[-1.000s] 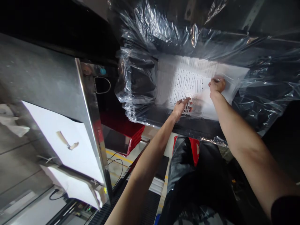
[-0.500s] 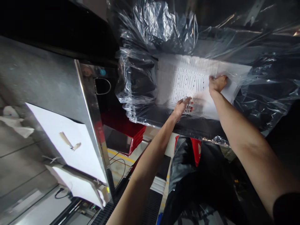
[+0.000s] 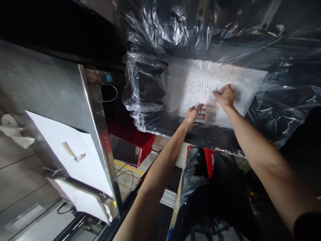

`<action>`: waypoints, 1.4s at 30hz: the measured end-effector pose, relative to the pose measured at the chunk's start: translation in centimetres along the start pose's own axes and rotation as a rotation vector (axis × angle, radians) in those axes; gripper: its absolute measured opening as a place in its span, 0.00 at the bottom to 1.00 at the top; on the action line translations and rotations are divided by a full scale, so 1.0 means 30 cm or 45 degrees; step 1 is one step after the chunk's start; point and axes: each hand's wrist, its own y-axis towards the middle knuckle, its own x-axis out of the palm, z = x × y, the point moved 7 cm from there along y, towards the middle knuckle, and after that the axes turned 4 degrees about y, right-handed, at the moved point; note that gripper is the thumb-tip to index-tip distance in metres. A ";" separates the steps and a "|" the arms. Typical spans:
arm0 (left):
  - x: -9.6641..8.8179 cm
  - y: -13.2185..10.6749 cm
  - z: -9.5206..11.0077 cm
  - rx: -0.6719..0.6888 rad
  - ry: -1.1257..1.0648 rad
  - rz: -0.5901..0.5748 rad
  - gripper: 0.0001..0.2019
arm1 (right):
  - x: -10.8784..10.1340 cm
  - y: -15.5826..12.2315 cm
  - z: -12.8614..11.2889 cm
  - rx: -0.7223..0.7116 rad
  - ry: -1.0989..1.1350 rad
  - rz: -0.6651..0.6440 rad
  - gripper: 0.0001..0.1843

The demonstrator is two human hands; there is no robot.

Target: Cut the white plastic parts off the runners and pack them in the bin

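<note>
A thin white sheet point(image 3: 198, 87) cut with rows of narrow slits lies within a clear plastic liner point(image 3: 147, 83). My left hand point(image 3: 192, 115) grips its near edge, thumb on top; fingertips show through the slits from below. Over the right part of the slit rows is my right hand point(image 3: 227, 97), its fingers bent and drawn together at the surface. Whatever may be between those fingertips is too small to make out. Plain white sheeting point(image 3: 250, 78) extends to the right, beyond this hand.
Left of the liner stands a metal-edged panel point(image 3: 86, 93) with a white paper point(image 3: 72, 154) on its surface. Red-edged dark slabs point(image 3: 132, 147) are stacked low beside it. Crumpled plastic film point(image 3: 173, 26) rises at the back.
My right hand has moved left from the plain white sheeting onto the edge of the slit rows. The left hand keeps its grip in the same place.
</note>
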 end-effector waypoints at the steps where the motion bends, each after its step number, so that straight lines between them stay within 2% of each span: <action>1: 0.000 0.001 -0.001 -0.003 -0.004 0.002 0.12 | 0.013 -0.014 0.005 -0.007 -0.008 -0.029 0.19; 5: -0.003 0.004 -0.011 -0.022 -0.027 0.016 0.14 | 0.052 -0.038 0.008 -0.017 -0.046 -0.046 0.09; 8: -0.001 0.006 -0.011 -0.024 -0.063 0.003 0.16 | 0.073 -0.034 -0.001 -0.032 -0.046 -0.046 0.05; 12: 0.014 0.012 0.002 -0.041 -0.182 -0.084 0.19 | 0.083 -0.037 -0.003 -0.051 -0.026 -0.065 0.04; 16: 0.020 0.026 0.012 -0.069 -0.432 -0.148 0.20 | 0.041 -0.083 0.003 -0.051 0.063 -0.038 0.06; 18: 0.014 0.035 0.009 -0.054 -0.455 -0.131 0.19 | 0.038 -0.128 0.009 0.003 0.249 -0.194 0.14; 21: 0.014 0.042 -0.003 -0.012 -0.375 -0.139 0.16 | 0.075 -0.226 -0.013 0.015 0.530 -0.677 0.29; 23: 0.016 0.039 -0.012 0.032 -0.300 -0.144 0.14 | 0.081 -0.277 -0.029 -0.040 0.573 -0.837 0.32; 25: 0.021 0.031 -0.018 0.078 -0.236 -0.154 0.16 | 0.072 -0.293 -0.024 -0.063 0.542 -0.804 0.29; 28: 0.025 0.026 -0.027 0.108 -0.175 -0.158 0.19 | 0.048 -0.288 0.001 -0.046 0.490 -0.667 0.25; 33: -0.028 0.055 -0.043 0.072 -0.103 0.061 0.17 | -0.002 -0.274 0.054 0.047 0.640 -0.597 0.27; 35: -0.052 0.062 -0.045 0.042 -0.074 0.142 0.16 | -0.043 -0.252 0.101 0.157 0.754 -0.432 0.28; 38: -0.065 0.057 -0.034 0.035 -0.056 0.178 0.13 | -0.099 -0.224 0.191 0.332 0.820 -0.149 0.22; 40: -0.060 0.047 -0.026 0.042 -0.053 0.168 0.12 | -0.112 -0.214 0.240 0.402 0.777 -0.107 0.20; 42: -0.050 0.039 -0.020 0.046 -0.051 0.148 0.11 | -0.119 -0.203 0.280 0.450 0.693 -0.098 0.23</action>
